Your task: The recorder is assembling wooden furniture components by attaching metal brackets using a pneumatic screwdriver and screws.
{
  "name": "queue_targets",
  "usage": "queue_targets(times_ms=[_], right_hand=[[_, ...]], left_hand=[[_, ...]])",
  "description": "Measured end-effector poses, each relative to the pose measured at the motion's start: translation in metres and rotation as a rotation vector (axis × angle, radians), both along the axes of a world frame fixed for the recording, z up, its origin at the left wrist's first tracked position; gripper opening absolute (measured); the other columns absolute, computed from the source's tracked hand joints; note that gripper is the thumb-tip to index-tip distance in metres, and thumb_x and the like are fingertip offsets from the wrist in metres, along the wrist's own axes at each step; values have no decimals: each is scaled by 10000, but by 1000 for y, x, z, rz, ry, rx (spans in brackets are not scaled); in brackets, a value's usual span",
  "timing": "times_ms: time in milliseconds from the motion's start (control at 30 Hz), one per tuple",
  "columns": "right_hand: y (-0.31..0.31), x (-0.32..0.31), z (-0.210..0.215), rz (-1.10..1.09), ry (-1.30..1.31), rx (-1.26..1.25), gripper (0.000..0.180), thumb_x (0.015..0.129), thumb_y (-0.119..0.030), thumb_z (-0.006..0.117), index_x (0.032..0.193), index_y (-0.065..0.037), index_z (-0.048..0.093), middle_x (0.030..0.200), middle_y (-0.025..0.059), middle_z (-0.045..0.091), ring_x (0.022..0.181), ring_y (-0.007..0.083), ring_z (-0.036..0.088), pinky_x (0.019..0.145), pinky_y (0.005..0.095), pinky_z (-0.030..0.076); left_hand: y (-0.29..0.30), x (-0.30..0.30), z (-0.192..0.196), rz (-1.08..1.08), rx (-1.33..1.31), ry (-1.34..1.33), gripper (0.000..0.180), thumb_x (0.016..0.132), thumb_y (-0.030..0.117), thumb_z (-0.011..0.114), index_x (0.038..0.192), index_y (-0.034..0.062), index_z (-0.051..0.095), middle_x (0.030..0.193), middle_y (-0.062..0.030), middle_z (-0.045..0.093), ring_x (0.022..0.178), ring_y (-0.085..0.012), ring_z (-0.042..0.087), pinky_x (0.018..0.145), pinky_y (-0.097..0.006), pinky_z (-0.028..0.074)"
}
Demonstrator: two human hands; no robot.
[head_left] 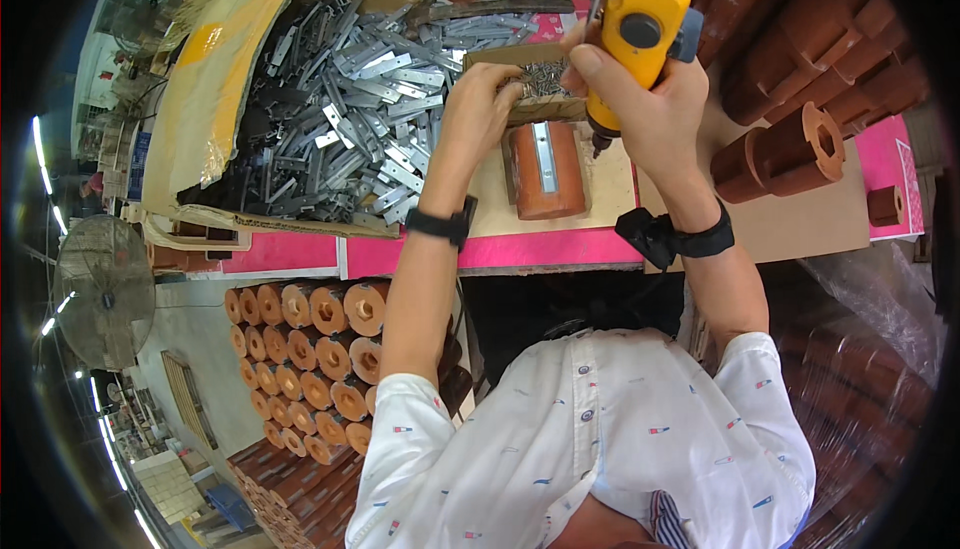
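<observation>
I have the right hand [655, 109] closed round a yellow power screwdriver [640, 24], its fingers and thumb wrapped about the body. The tool slants, and its dark tip [600, 144] points down below those fingers, to the right of the brown cylinder [565, 189] and apart from the metal strip on it.

My left hand [480, 109] has its fingers curled, with the tips at the left part of a small cardboard box [550, 110] that holds loose screws [545, 77]. From where I sit I cannot tell whether they have pinched one.

The cylinder lies on its side just below the left fingertips and to the lower left of the right fingers, on a pale board [490, 224] on the pink worktop [280, 254]. A silvery metal strip [545, 159] runs lengthwise along its upper face.

Left of the left fingers I get a large open carton [190, 99] heaped with metal pieces [350, 99], much like that strip. To the right of the right fingers, and a little lower, a brown flanged tube [780, 154] lies tilted on a cardboard sheet [780, 234]. Well below the left fingers, past the worktop's edge, stacked brown tubes [330, 309] face me with their open ends. A black band [440, 226] circles the left wrist.
</observation>
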State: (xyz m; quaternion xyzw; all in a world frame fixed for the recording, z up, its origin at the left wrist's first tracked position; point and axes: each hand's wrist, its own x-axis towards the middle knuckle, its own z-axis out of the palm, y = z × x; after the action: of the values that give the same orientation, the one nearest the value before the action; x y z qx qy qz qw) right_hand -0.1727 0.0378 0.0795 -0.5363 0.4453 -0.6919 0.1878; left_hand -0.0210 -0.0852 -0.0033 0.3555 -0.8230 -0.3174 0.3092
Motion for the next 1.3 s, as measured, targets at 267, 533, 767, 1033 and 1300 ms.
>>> queue_targets(times_ms=[267,533,767,1033,1300], right_hand=[[12,-1,-1,60,-122,92,286,798,-117,750,1018,-1,610,895,23,666,781,69,611,696,222,508],[15,0,-1,52,-41,120,184,857,-64,633,1017,14,589,925,67,659,744,107,626,669,246,518],[19,-1,3,45,-49,117,179,861,-66,627,1014,20,590,920,62,657,752,104,625,676,247,518],[22,-4,0,71,-91,105,226,852,-73,652,1046,8,568,936,72,654,756,109,624,675,251,518],[24,-7,2,74,-66,90,223,852,-61,638,1046,10,554,936,77,654,753,105,623,671,248,519]], left_hand=[[-39,-35,-32,-7,60,-432,151,716,104,658,838,53,731,874,-228,665,882,-367,654,810,-428,503],[-36,-38,-37,6,6,-414,144,733,96,637,832,42,727,877,-246,659,891,-370,649,805,-436,498],[-42,-36,-35,-118,28,-444,159,739,110,632,839,19,715,871,-261,649,890,-384,642,810,-448,492],[-37,-36,-31,-62,-12,-460,156,731,106,645,848,30,715,870,-250,653,877,-388,642,804,-438,495],[-41,-33,-31,-142,80,-424,125,732,82,640,813,7,698,851,-244,658,852,-374,653,772,-430,495]])
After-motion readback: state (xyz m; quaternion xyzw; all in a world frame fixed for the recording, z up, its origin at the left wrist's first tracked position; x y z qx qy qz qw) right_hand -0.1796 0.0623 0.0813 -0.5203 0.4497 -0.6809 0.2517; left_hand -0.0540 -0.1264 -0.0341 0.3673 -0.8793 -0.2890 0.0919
